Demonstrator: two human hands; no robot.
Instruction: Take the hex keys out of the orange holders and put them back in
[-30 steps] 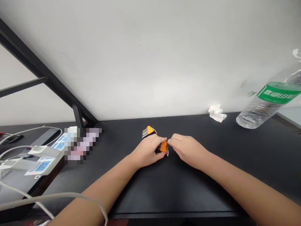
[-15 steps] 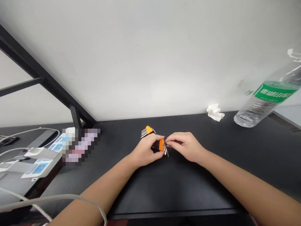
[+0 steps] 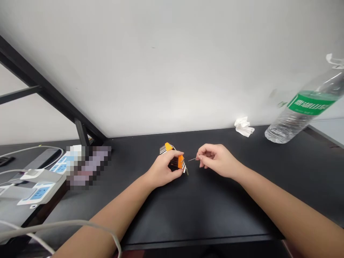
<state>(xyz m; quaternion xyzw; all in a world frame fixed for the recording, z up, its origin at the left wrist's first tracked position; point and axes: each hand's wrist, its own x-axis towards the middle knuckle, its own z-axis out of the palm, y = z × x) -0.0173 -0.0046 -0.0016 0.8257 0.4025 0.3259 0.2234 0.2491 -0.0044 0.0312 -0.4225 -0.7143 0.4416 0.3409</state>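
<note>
While the left hand (image 3: 163,170) grips an orange holder (image 3: 180,162), right hand (image 3: 218,159) pinching a thin metal rod (image 3: 192,159), black tabletop (image 3: 204,211) beneath.

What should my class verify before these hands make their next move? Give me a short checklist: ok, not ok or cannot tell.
1. Left hand has hold of the orange holder: ok, between thumb and fingers.
2. Right hand has a grip on the thin metal rod: ok, pinched at the fingertips.
3. Rod apart from the holder: ok, a gap shows.
4. Rod's size readable: cannot tell, too small.
5. Bottle and crumpled white paper away from both hands: ok.
6. White cable touching the left forearm: cannot tell, it passes in front.
</note>
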